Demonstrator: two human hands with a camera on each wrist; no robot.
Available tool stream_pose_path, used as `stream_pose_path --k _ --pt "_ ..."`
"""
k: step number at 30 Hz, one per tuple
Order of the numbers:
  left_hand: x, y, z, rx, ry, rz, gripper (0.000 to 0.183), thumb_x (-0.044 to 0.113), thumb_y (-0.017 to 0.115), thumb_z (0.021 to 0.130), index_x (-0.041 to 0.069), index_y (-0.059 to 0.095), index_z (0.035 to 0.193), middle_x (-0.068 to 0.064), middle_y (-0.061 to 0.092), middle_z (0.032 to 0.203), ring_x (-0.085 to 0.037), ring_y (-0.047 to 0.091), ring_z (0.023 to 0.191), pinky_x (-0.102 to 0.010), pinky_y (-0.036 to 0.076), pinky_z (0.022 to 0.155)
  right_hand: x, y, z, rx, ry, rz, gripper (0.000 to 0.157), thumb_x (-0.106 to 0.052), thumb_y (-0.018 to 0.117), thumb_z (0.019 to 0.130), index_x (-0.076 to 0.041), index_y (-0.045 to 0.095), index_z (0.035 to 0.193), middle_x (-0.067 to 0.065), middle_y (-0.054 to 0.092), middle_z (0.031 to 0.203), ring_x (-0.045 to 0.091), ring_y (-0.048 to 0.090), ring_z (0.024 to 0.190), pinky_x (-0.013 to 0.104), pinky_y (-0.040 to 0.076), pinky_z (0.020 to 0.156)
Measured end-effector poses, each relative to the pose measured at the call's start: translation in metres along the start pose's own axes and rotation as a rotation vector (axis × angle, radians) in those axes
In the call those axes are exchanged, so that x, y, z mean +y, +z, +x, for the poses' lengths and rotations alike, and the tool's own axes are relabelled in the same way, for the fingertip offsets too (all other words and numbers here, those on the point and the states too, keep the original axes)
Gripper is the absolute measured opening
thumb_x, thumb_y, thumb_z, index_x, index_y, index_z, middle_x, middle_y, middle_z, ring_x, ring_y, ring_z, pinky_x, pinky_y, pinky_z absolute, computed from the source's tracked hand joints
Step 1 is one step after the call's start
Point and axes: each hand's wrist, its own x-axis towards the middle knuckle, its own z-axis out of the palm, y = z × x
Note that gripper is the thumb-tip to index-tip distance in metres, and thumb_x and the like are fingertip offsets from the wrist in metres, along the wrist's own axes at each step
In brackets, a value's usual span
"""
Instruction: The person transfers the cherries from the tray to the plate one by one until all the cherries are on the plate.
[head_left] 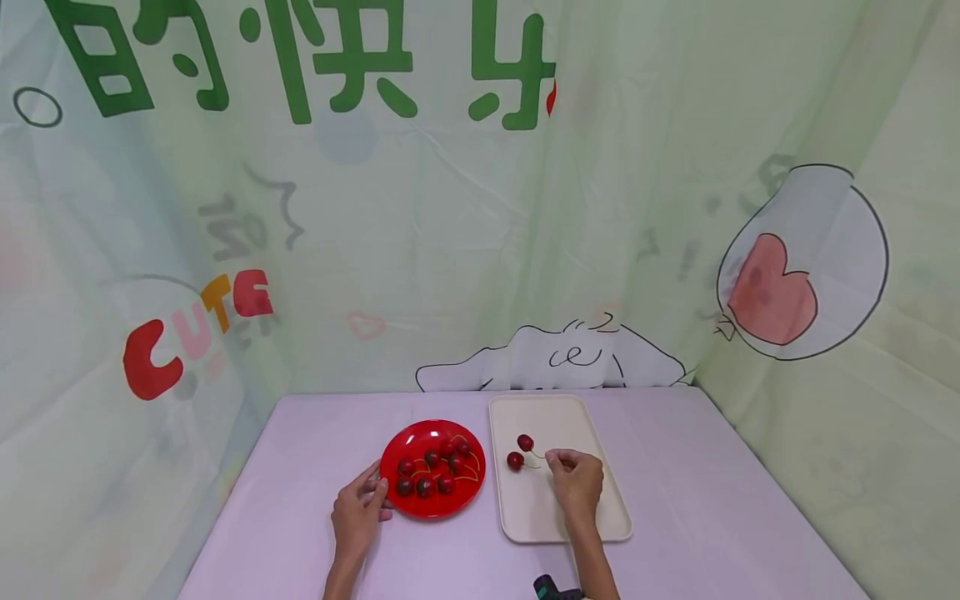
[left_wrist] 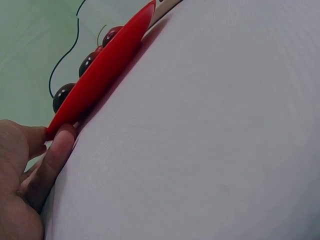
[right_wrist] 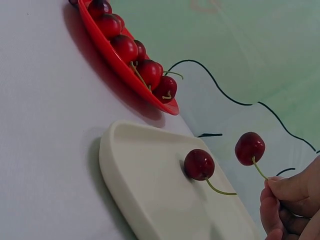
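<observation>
My right hand [head_left: 577, 482] pinches the green stem of a dark red cherry [right_wrist: 250, 148] between thumb and fingertip, over the cream tray [head_left: 525, 508]. A second cherry [right_wrist: 199, 164] lies on the tray with its stem pointing toward that hand. At the left, a round red plate [head_left: 427, 510] bears several cherries [head_left: 425, 487] with stems. The left hand [head_left: 356, 514] holds the plate's left rim; in the left wrist view its thumb is at the edge and a finger [left_wrist: 59, 150] lies under it.
Pale lilac cloth covers the table [head_left: 697, 500]. Printed curtains [head_left: 420, 250] stand behind and at both sides. A black device [head_left: 553, 588] sits at the right wrist, at the bottom of the head view. Plate and tray stand side by side with a narrow gap.
</observation>
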Motion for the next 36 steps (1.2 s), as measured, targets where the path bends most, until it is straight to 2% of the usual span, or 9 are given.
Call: stream_pose_path --k 17,36 --pt "0.0011 -0.002 -0.0011 -0.008 0.011 -0.015 0.046 0.014 0.067 0.109 0.011 0.062 0.155 -0.022 0.075 0.118 -0.015 0.076 0.065 -0.015 0.062 0.065 -0.0008 -0.0007 -0.0006 -0.009 -0.012 -0.011 0.011 -0.005 0.08 0.096 0.005 0.084 0.094 0.018 0.082 0.085 0.002 0.06 0.066 0.018 0.045 0.062" --pt "0.0029 -0.0019 -0.0024 0.0 0.026 -0.024 0.045 0.014 0.067 0.109 0.01 0.063 0.154 -0.023 0.075 0.118 -0.015 0.076 0.063 -0.016 0.062 0.064 0.0021 0.002 -0.0013 -0.009 0.001 0.001 0.01 -0.004 0.08 0.096 0.005 0.084 0.093 0.014 0.081 0.082 0.001 0.06 0.065 0.017 0.045 0.061"
